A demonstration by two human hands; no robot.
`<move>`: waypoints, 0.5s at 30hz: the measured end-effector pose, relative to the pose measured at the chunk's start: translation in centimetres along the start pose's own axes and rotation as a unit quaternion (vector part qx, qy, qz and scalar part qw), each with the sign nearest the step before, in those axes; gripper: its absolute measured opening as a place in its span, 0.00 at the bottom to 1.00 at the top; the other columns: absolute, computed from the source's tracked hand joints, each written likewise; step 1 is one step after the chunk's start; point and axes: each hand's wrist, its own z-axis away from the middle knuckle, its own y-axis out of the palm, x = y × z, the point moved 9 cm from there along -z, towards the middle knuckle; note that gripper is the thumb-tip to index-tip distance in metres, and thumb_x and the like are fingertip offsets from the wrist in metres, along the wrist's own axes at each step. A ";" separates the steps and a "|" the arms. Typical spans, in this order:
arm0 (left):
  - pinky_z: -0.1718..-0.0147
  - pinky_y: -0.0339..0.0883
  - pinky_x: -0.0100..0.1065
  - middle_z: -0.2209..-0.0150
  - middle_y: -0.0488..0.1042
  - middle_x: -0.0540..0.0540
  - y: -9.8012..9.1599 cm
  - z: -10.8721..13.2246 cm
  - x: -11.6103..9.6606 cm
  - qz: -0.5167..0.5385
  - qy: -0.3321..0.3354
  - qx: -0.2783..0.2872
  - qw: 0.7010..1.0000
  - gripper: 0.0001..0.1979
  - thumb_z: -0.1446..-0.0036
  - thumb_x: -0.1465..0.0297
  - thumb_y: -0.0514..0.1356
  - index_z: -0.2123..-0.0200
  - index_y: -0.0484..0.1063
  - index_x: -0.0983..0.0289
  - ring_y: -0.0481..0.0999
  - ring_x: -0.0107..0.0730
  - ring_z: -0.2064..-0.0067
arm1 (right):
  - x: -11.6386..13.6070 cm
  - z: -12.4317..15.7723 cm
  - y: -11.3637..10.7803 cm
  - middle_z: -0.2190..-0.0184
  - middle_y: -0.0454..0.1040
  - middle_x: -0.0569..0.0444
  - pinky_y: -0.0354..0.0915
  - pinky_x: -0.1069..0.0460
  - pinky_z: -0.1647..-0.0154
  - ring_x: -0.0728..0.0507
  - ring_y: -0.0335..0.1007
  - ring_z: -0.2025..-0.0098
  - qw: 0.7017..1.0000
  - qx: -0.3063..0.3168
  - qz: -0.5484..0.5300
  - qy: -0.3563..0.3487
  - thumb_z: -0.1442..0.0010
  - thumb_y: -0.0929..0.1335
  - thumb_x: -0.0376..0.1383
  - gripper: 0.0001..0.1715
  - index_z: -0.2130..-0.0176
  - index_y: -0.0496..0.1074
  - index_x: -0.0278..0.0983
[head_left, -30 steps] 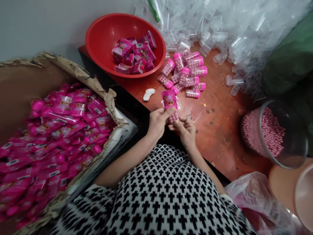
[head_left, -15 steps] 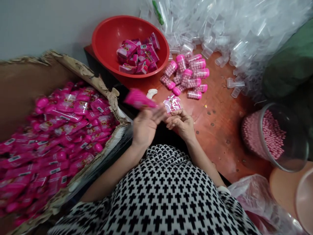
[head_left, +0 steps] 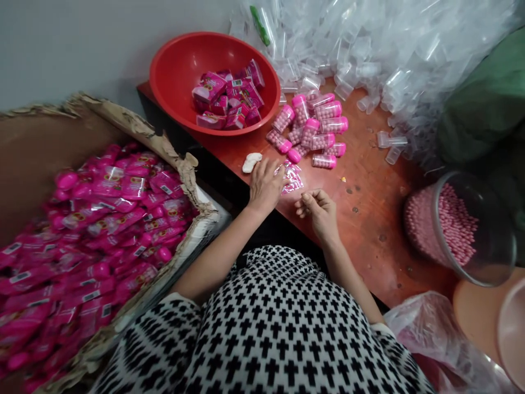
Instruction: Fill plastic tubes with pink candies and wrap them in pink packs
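- From my end I see the left hand (head_left: 264, 189) palm down at the centre of the frame, its fingers loosely spread, tips on or just over the left side of the pink printed film (head_left: 293, 180); I see no grip on anything.
- The right hand (head_left: 322, 209) sits just below and to the right, fingers curled in toward the thumb; I cannot tell whether anything is pinched there.
- I judge the step in hand to be fingering that film. To do it well, I would keep the left fingertips light, raise one corner nearest the right thumb, and rub it in case two layers cling. I would also avoid nudging the capped bottles (head_left: 322, 141) heaped just above, since they could roll.
- The film lies flat on the table (head_left: 353, 232), near its front edge. It looks thin and glossy, pink with pale patches; glare breaks up the print, and I cannot count any layers.
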 end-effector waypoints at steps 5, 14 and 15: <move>0.35 0.55 0.53 0.45 0.76 0.58 0.2 0.3 0.6 -0.026 0.017 -0.046 0.998 0.11 0.38 0.66 0.60 0.54 0.79 0.59 0.68 0.49 0.37 | 0.0 -0.8 -0.2 0.76 0.76 0.58 0.67 0.57 0.78 0.51 0.70 0.78 1.000 -0.002 0.017 -0.010 0.46 0.74 0.48 0.17 0.69 0.70 0.38; 0.36 0.60 0.50 0.43 0.75 0.58 -2.0 1.8 -2.9 0.095 0.050 -0.067 0.992 0.16 0.36 0.62 0.58 0.50 0.77 0.61 0.69 0.43 0.37 | 0.4 -4.5 0.3 0.63 0.77 0.57 0.72 0.53 0.65 0.48 0.75 0.64 0.996 -0.028 -0.066 -0.051 0.50 0.76 0.46 0.27 0.55 0.65 0.42; 0.37 0.62 0.49 0.43 0.75 0.59 -2.3 1.8 -2.9 0.139 0.023 -0.059 0.988 0.17 0.37 0.60 0.59 0.49 0.76 0.61 0.71 0.43 0.38 | 0.5 -4.6 0.3 0.64 0.77 0.57 0.72 0.53 0.64 0.48 0.75 0.65 0.996 -0.025 -0.070 -0.048 0.50 0.76 0.45 0.27 0.55 0.65 0.42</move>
